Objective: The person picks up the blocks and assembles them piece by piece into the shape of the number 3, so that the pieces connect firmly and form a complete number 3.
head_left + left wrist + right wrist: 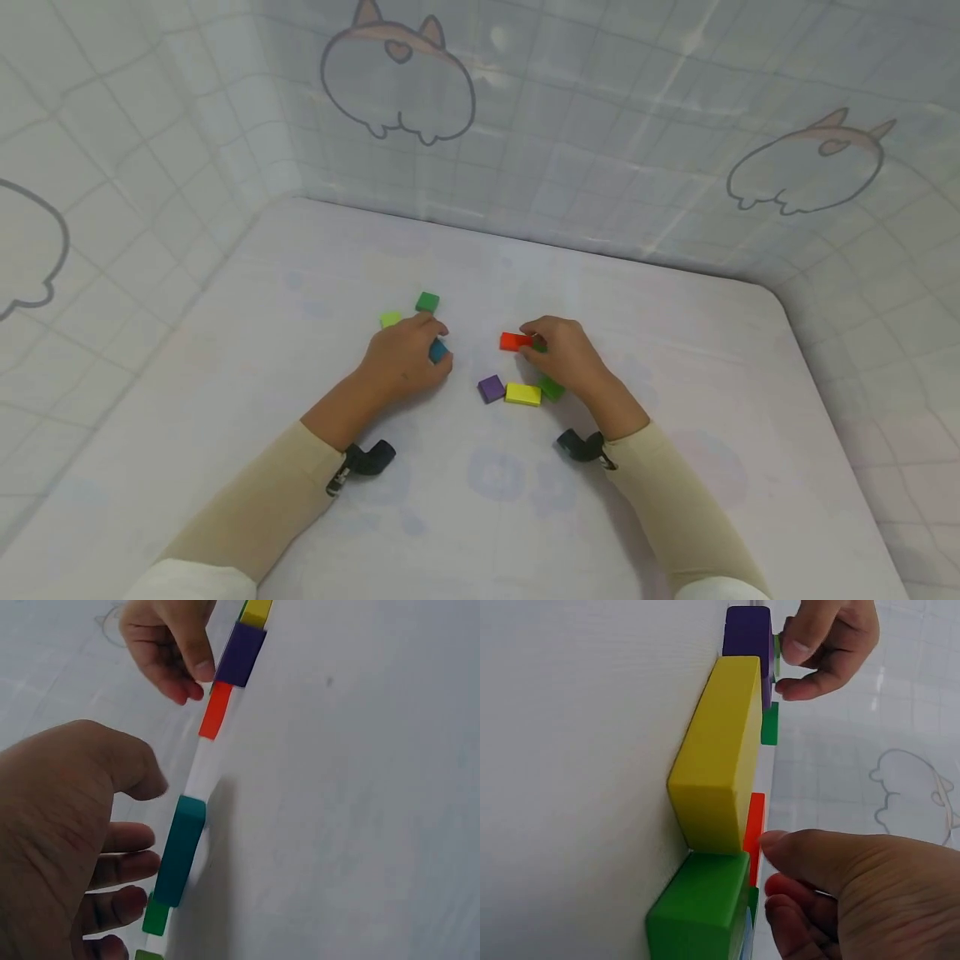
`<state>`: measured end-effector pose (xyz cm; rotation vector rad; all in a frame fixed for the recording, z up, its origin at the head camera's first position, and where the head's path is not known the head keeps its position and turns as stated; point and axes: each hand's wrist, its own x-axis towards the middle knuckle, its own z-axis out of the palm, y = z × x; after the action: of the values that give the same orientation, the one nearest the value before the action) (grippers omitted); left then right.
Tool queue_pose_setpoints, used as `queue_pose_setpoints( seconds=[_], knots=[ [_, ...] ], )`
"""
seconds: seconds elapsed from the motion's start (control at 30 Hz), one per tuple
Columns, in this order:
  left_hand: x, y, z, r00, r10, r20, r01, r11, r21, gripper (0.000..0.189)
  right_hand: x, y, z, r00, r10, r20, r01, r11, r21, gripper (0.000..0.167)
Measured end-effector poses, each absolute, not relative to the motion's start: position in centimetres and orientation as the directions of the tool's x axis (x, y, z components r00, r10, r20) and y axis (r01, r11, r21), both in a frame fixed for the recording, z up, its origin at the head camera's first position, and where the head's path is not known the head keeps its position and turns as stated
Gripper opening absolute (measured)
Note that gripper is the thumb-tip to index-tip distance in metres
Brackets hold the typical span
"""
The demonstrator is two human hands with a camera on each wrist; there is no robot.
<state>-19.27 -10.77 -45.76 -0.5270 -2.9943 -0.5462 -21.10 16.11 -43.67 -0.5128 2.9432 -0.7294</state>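
Note:
My left hand (405, 354) curves over a blue block (438, 350), thumb and forefinger spread to either side of it. In the left wrist view that block (180, 851) sits on the table beside the fingertips, with the thumb well apart from it. The right hand (566, 354) pinches the right end of a red block (513, 342) between thumb and forefinger. A green block (539, 344) shows partly under those fingers. Below the right hand, a purple block (491, 388), a yellow block (522, 394) and another green block (551, 388) form a row.
Beyond the left hand lie a green block (427, 302) and a partly covered lime block (390, 319). The pale table (480, 533) ends at a wall (570, 150) of checked sheeting at the back, with more sheeting on both sides.

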Motion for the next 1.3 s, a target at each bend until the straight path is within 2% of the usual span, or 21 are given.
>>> queue_pose_setpoints(
  seconds=[0.13, 0.63, 1.07, 1.3],
  knots=[
    [-19.42, -11.03, -45.52, -0.942, 0.327, 0.071, 0.332, 0.882, 0.334, 0.045, -21.32, 15.74, -43.5, -0.944, -0.328, -0.034, -0.28, 0.851, -0.444, 0.036],
    [-19.57, -11.55, -44.86, -0.959, 0.279, -0.056, 0.241, 0.899, 0.365, 0.061, -21.5, 15.25, -43.37, -0.949, -0.313, -0.042, -0.27, 0.873, -0.405, 0.03],
    [-19.83, -11.14, -45.19, -0.957, 0.288, -0.043, 0.258, 0.907, 0.334, 0.057, -21.54, 15.45, -43.62, -0.947, -0.32, -0.012, -0.288, 0.869, -0.401, 0.027],
    [-19.93, -11.08, -44.89, -0.952, 0.305, -0.019, 0.286, 0.913, 0.291, 0.049, -21.75, 15.57, -43.72, -0.936, -0.352, 0.021, -0.331, 0.857, -0.394, 0.028]
  ],
)
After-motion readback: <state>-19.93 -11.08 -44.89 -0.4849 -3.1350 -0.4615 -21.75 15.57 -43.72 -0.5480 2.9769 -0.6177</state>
